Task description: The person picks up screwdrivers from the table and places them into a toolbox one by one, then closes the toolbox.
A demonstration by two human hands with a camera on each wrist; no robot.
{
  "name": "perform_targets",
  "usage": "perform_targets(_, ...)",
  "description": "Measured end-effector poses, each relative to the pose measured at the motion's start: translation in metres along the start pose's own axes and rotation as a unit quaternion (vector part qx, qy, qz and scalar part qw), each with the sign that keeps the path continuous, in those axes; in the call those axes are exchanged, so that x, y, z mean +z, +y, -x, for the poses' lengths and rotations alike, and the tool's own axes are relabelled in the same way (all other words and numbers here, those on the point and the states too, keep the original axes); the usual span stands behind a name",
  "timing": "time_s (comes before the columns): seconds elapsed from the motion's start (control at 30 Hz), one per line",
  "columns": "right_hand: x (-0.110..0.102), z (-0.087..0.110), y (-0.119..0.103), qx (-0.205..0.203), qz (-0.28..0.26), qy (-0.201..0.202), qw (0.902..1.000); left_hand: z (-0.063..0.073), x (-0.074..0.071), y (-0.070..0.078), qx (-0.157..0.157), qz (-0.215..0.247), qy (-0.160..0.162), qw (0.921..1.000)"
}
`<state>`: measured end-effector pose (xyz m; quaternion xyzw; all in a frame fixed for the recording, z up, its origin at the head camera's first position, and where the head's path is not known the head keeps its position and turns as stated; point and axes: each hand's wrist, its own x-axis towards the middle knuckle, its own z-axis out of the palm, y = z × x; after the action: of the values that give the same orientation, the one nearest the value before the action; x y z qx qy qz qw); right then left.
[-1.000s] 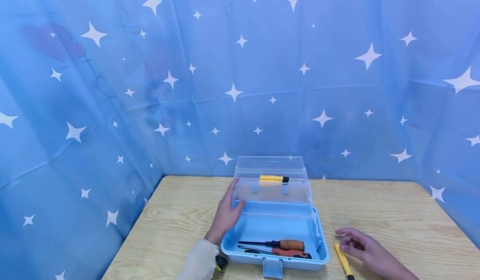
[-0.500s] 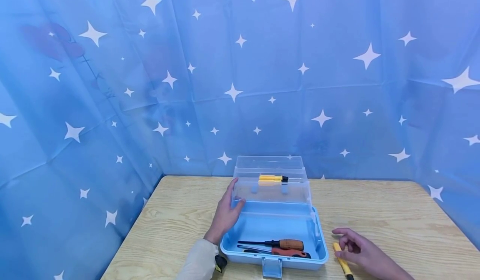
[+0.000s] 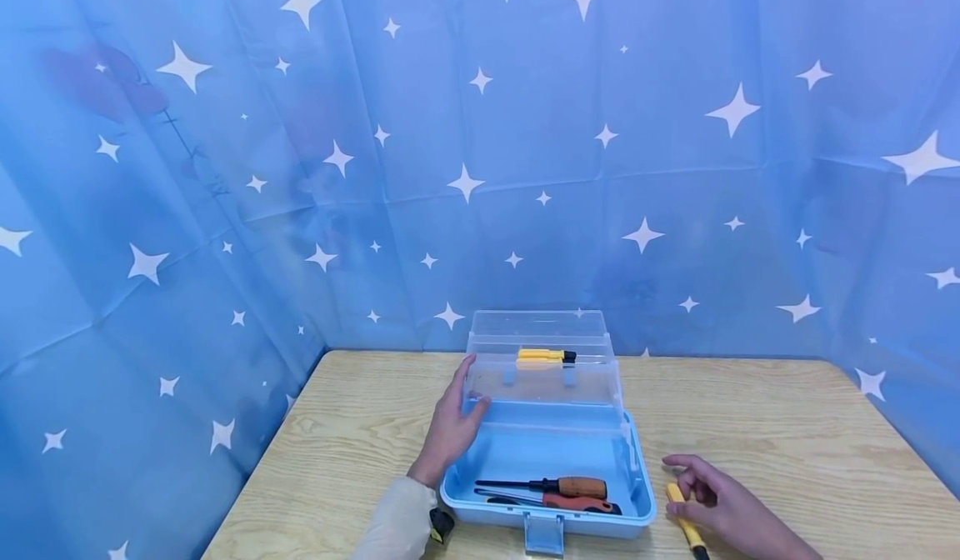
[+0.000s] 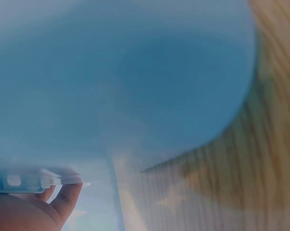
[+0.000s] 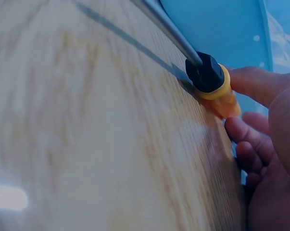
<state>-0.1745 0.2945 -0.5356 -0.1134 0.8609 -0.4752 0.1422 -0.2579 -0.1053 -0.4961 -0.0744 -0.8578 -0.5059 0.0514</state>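
A light-blue toolbox (image 3: 585, 527) stands with its clear lid (image 3: 543, 385) raised. My left hand (image 3: 450, 431) holds the lid's left side, thumb towards the inside. In the left wrist view, my left fingers (image 4: 68, 199) bend at the lid's hinge-side edge. Right of the box, a yellow screwdriver (image 3: 681, 514) with a black collar lies on the table. My right hand (image 3: 720, 502) pinches its handle between thumb and fingers. The right wrist view shows the shank and black collar of this screwdriver (image 5: 207, 74), with my right hand (image 5: 274, 125) at its handle.
Inside the box lie a wooden-handled screwdriver (image 3: 577, 487) and a red-handled screwdriver (image 3: 570, 502). A yellow-handled tool (image 3: 542, 354) shows at the lid. The wooden table (image 3: 757, 410) ends at a blue star-printed curtain (image 3: 555, 143). A dark object (image 3: 442, 524) sits by the left sleeve.
My right hand has shifted slightly left, and its thumb has come down onto the yellow screwdriver's handle. My left hand stays on the lid.
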Motion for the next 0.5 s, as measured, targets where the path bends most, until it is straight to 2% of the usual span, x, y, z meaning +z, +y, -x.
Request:
perform_targets(0.3,-0.0008,-0.0004,0.0015,0.001,0.007,0.007,1.0,0.0002,0.0004,0.0008,-0.004,-0.004,0.004,1.0)
perform_targets(0.5,0.0001,0.0006,0.0006,-0.014,-0.004,0.015,0.9998,0.0001,0.0005,0.0005,-0.006,-0.003,0.003,1.0)
